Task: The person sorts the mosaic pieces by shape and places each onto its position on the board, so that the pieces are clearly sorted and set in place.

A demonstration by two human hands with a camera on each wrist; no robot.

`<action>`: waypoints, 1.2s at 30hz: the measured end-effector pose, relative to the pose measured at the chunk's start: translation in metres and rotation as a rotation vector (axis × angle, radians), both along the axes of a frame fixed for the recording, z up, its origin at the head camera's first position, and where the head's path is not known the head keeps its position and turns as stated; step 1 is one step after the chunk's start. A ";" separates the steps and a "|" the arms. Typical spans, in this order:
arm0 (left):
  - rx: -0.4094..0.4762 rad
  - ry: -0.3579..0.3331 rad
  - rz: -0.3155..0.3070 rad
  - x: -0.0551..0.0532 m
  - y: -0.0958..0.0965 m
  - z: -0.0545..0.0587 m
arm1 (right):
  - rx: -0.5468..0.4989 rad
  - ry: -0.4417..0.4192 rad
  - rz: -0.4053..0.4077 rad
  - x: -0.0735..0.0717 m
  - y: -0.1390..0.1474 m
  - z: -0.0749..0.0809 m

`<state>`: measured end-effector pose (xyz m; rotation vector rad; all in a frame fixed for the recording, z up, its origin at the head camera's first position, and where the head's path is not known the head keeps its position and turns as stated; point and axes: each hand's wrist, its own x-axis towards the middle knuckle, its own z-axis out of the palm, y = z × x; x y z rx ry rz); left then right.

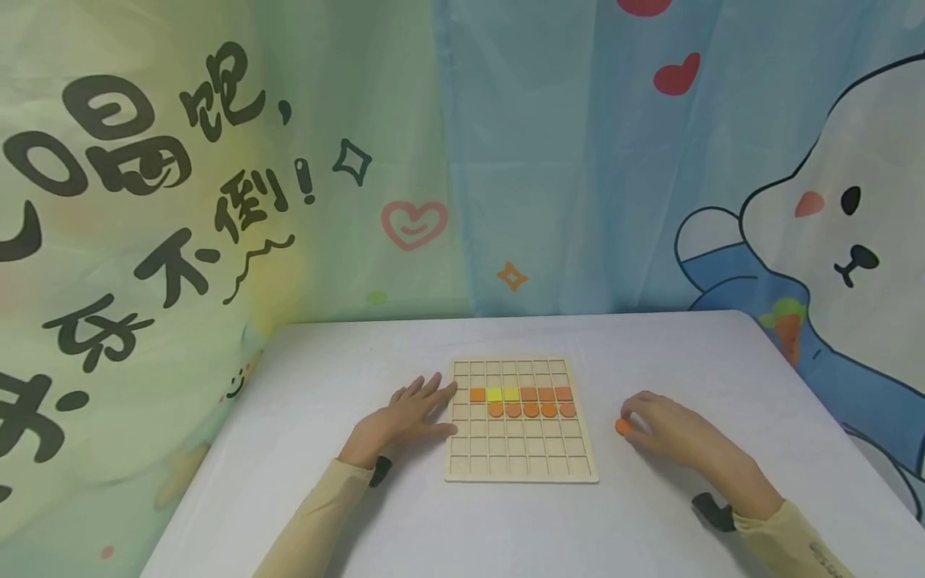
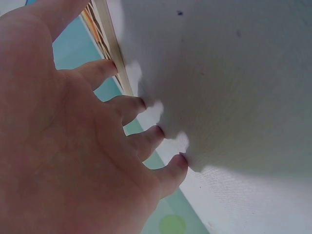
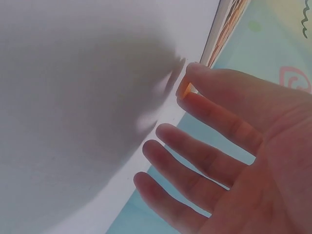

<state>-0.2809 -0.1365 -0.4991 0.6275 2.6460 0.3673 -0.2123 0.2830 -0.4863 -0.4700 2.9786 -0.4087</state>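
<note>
A pale wooden grid board (image 1: 520,466) lies on the white table. Across one row run square tiles: an orange one (image 1: 478,395), two yellow ones (image 1: 503,395) and several reddish-orange ones (image 1: 546,394). Just below sits a row of round orange pieces (image 1: 531,410). My left hand (image 1: 405,415) spreads its fingers beside the board, thumb and index finger at its left edge (image 2: 113,41). Right of the board, my right hand (image 1: 668,429) pinches an orange disc (image 3: 183,87) between thumb and index finger; the other fingers extend loosely in the right wrist view.
White tabletop (image 1: 347,361) surrounds the board on all sides. Behind the table hangs a printed curtain (image 1: 520,160) with lettering, hearts and a cartoon bear. Both wrists carry black straps (image 1: 713,512) next to beige sleeves (image 1: 318,514).
</note>
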 end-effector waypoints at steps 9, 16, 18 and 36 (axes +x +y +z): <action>-0.003 0.003 -0.006 -0.001 -0.001 -0.001 | 0.003 -0.014 -0.011 -0.001 0.000 0.001; 0.005 0.004 -0.010 0.000 -0.001 0.000 | 0.000 -0.004 -0.023 -0.001 -0.002 0.006; 0.005 0.002 -0.006 0.000 -0.001 0.001 | -0.002 0.003 -0.020 -0.001 -0.002 0.007; 0.001 0.007 -0.006 0.000 0.000 0.000 | 0.020 -0.003 -0.001 -0.009 -0.015 0.014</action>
